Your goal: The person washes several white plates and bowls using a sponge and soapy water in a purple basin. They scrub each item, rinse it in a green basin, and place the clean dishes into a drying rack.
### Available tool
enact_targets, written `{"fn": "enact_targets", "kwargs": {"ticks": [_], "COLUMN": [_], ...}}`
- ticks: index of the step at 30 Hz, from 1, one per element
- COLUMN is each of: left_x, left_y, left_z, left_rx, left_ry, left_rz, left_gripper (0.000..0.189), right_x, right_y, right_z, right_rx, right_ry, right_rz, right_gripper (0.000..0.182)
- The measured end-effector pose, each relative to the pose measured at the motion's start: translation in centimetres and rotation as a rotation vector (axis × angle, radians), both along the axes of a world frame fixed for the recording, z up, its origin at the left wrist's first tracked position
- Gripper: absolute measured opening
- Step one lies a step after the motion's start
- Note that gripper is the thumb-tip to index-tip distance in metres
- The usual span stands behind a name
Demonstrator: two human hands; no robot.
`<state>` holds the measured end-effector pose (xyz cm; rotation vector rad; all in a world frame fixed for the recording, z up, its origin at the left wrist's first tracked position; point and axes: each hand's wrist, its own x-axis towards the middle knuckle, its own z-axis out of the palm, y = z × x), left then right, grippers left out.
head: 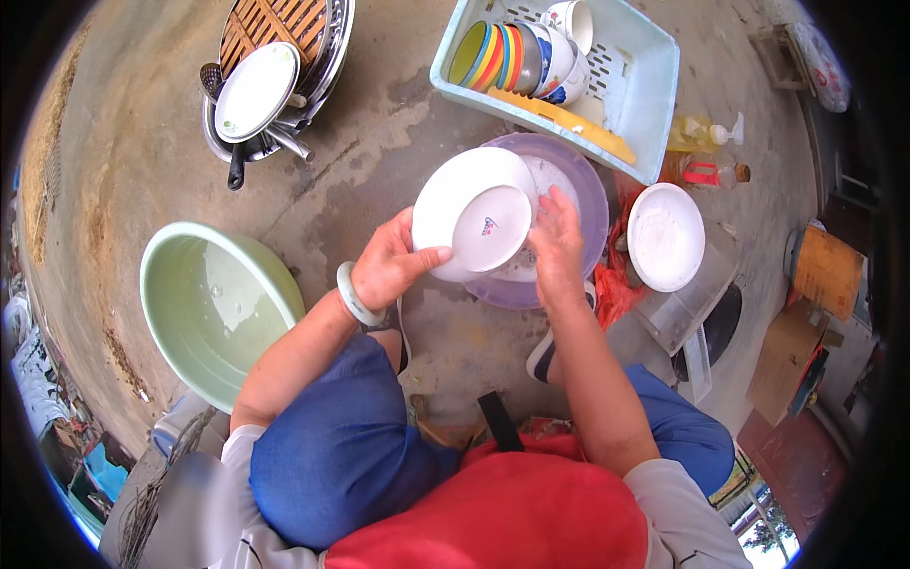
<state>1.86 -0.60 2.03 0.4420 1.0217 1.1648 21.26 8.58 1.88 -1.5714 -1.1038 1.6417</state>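
Observation:
My left hand (389, 262) grips the edge of a white ceramic dish (434, 203), its thumb lying on the underside. The dish is tilted with its base towards me, and a small printed mark shows there. At the opposite rim is my right hand (558, 245), slightly blurred. Whether it touches the dish or grips anything is unclear. Under the dish and my right hand, a purple plastic basin (596, 213) holds sudsy water (547, 167), partly covered from view.
A light-blue crate (640, 92) beyond the basin holds stacked bowls (526, 60). To the left stand a green tub (162, 313) of water and a metal pan with a white plate (257, 92). On the right are a white bowl (666, 238) and bottles (700, 135).

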Motion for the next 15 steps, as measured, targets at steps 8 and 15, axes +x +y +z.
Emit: {"fn": "enact_targets", "kwargs": {"ticks": [8, 15], "left_x": [0.0, 0.3], "left_y": [-0.1, -0.8], "left_z": [-0.3, 0.7], "left_rx": [0.018, -0.002], "left_ry": [0.032, -0.051], "left_rz": [-0.083, -0.1], "left_gripper": [0.036, 0.041], "right_x": [-3.1, -3.9], "right_y": [-1.3, 0.5], "right_z": [4.3, 1.3], "right_rx": [0.986, 0.973], "right_ry": [-0.167, -0.519], "right_rz": [0.652, 0.591], "right_gripper": [0.023, 0.035]}}
